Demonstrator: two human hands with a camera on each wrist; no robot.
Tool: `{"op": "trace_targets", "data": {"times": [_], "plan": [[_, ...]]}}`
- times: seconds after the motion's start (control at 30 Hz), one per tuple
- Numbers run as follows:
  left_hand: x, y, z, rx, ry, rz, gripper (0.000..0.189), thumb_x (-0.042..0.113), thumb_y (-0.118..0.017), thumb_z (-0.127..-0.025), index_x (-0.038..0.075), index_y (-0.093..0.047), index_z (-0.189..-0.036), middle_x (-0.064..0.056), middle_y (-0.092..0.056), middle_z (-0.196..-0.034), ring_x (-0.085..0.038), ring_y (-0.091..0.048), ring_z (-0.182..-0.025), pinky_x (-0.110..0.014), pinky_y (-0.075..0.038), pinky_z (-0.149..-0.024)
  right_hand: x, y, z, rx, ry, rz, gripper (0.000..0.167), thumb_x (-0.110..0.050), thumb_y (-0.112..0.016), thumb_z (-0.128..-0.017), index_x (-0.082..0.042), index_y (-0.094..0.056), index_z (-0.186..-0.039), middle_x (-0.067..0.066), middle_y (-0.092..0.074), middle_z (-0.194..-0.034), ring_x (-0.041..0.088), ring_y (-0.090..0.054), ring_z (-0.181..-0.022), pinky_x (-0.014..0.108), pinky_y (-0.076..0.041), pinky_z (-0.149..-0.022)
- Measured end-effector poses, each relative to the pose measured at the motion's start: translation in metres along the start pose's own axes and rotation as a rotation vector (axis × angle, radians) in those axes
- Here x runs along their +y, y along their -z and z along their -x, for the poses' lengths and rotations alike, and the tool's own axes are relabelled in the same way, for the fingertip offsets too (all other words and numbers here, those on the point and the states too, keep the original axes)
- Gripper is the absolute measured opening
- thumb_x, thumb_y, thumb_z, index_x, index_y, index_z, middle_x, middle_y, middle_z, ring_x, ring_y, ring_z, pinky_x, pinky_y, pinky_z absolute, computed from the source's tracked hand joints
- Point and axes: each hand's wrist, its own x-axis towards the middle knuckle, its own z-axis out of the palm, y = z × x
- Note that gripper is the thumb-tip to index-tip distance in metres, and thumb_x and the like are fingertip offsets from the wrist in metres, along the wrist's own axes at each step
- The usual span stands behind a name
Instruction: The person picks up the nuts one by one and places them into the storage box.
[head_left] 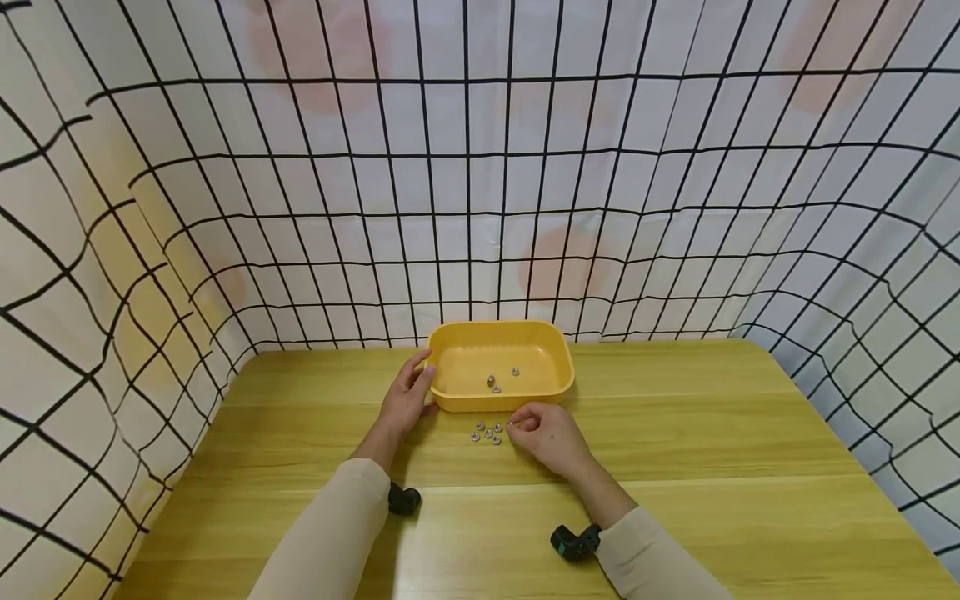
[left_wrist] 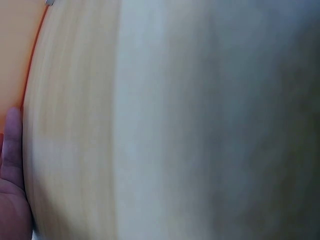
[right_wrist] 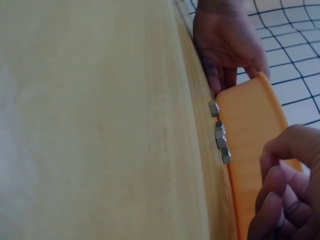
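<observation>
A yellow plastic tray stands near the back of the table. My left hand rests against its left end with fairly straight fingers, one at the rim; in the left wrist view the thumb lies along the tray wall. My right hand, in front of the tray, pinches a small metal nut, barely seen at the fingertips and hidden in the right wrist view. Several hex nuts lie on the table just left of it. Inside the tray are a nut and two more small metal pieces.
The wood-grain table extends around the tray. A black wire grid with pale cloth behind it closes off the back and sides. Each wrist carries a black camera.
</observation>
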Motion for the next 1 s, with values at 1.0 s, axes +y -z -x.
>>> {"op": "trace_targets", "data": {"times": [1.0], "plan": [[-0.003,0.002,-0.001,-0.010,-0.004,-0.010,0.048,0.049,-0.048,-0.107,0.042,-0.041,-0.154,-0.011,-0.040,-0.160,-0.035,-0.051,-0.139,-0.037,-0.062,-0.086,-0.047,0.029,-0.014,0.023,0.088,0.088,0.011,-0.026,-0.079,-0.089,-0.018,-0.074,-0.094,-0.003,-0.069,-0.078,0.015,-0.054,-0.062,0.022,-0.041,-0.051]]}}
